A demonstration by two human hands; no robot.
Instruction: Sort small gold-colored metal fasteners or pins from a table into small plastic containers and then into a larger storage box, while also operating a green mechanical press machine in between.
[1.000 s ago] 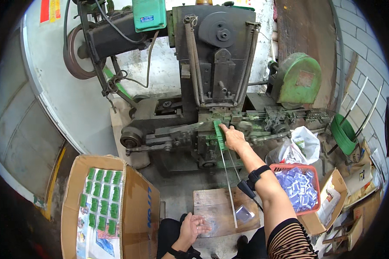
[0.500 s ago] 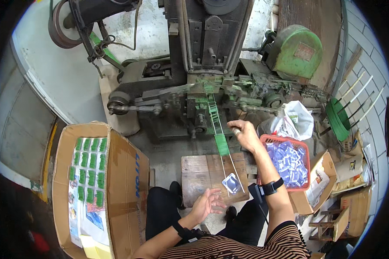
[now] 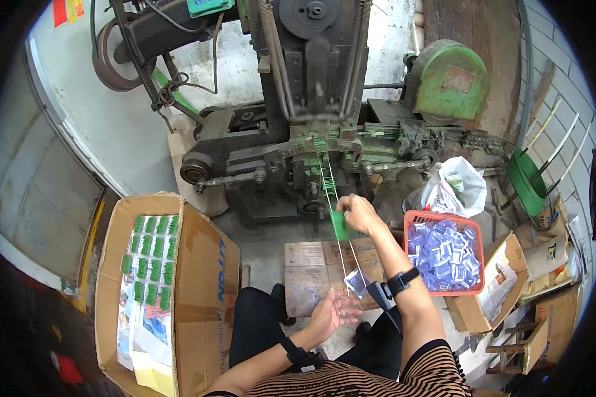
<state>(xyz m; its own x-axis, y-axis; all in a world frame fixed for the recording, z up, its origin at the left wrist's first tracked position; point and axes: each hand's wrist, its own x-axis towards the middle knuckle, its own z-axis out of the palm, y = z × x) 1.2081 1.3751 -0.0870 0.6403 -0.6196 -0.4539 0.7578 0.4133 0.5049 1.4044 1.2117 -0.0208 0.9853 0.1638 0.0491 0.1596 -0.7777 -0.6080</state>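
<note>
Two thin rails (image 3: pixel 326 175) slope down from the machine toward me, with thin green pieces strung along them. My right hand (image 3: pixel 359 215) has its fingers curled in against the upper right side of a packed stack of green pieces (image 3: pixel 339 227) on the rails; its fingertips are partly hidden. At the rails' lower end lies a small clear plastic tray (image 3: pixel 355 283). Just below and left of it, my left hand (image 3: pixel 336 311) is open, palm up, fingers spread, holding nothing. A wooden board (image 3: pixel 304 264) is under the rails' lower end.
The dark machine (image 3: pixel 304 79) stands ahead, with a green rounded housing (image 3: pixel 447 83) at right. A cardboard box (image 3: pixel 202 284) at left bears trays of green pieces (image 3: pixel 155 248). At right are a red basket (image 3: pixel 481 264) of clear packs, a white bag (image 3: pixel 453 188) and an open carton (image 3: pixel 487 294).
My right hand has moved in to the stack of green pieces from beside the rails. My left hand stays open near the clear tray. The whole view has shifted slightly.
</note>
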